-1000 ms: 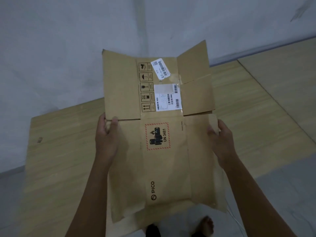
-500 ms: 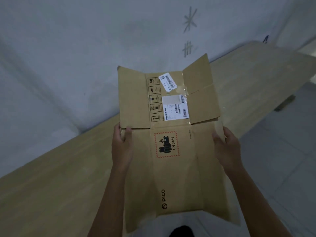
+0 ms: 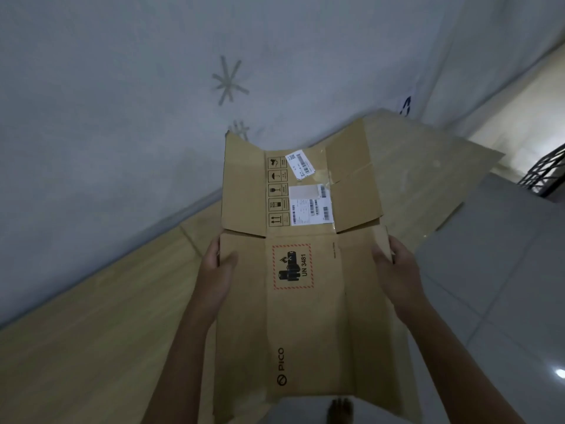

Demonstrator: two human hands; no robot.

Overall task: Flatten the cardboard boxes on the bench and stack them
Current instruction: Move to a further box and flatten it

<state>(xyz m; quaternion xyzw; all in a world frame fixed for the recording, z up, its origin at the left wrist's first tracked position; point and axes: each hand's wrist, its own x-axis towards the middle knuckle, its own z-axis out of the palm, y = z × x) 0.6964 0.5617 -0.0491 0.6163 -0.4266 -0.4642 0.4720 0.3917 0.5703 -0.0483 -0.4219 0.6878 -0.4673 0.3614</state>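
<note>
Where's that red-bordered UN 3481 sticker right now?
In the head view it sits mid-frame on the flattened cardboard box, between the left hand and right hand, just below the white shipping labels.

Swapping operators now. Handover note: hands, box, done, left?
Left hand: grips the left edge of the flattened cardboard box, thumb on top.
Right hand: grips the right edge of the same box.
Box: held in the air in front of the body, over the edge of the wooden bench, printed face up, far flaps spread open.
Done: this box looks flattened.
Left: set it down on the bench to start or join the stack. No stack and no other boxes are in view, so check for more.
</note>
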